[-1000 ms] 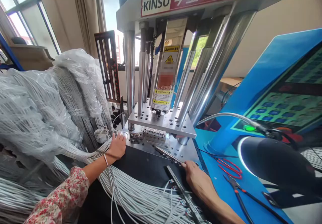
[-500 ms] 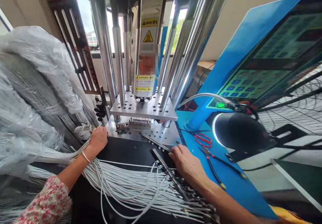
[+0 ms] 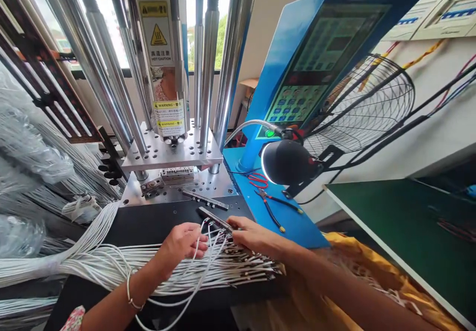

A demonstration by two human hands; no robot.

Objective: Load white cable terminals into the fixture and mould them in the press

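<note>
Fingers [image 3: 197, 246], left hand [image 3: 182, 244]: curled shut, pinching a few strands of the white wires [image 3: 92, 264] that loop up from the bundle. Thin bracelet [image 3: 131, 291] on that wrist.

White wires: one thick bundle lying flat across the black bench [image 3: 148, 222], running from the far left edge to under both hands, with the metal-tipped ends pointing right.

Metal bar [image 3: 214, 218]: slim, lying slantwise on the bench just beyond the hands, its near end touching the right fingertips.

Right hand [image 3: 253, 237]: palm down over the wire ends, fingers [image 3: 235, 223] stretched to the end of the bar. Whether they grip it or only touch it cannot be told.

Surroundings, left to right:
- plastic-wrapped wire bundles [image 3: 26, 147], stacked at the far left
- press [image 3: 111, 73] with steel columns, drilled plate [image 3: 167, 150] and yellow warning label [image 3: 169, 118]
- second bar [image 3: 205, 199], on the lower steel plate, apart from the first
- red scissors [image 3: 258, 180] and pliers [image 3: 265, 197], on the blue base
- black lamp [image 3: 286, 161] on a bendy neck
- blue control panel [image 3: 308, 73], tilted
- wire fan guard [image 3: 364, 108]
- green board [image 3: 409, 222]
- yellow cloth [image 3: 334, 242], under the right forearm
</note>
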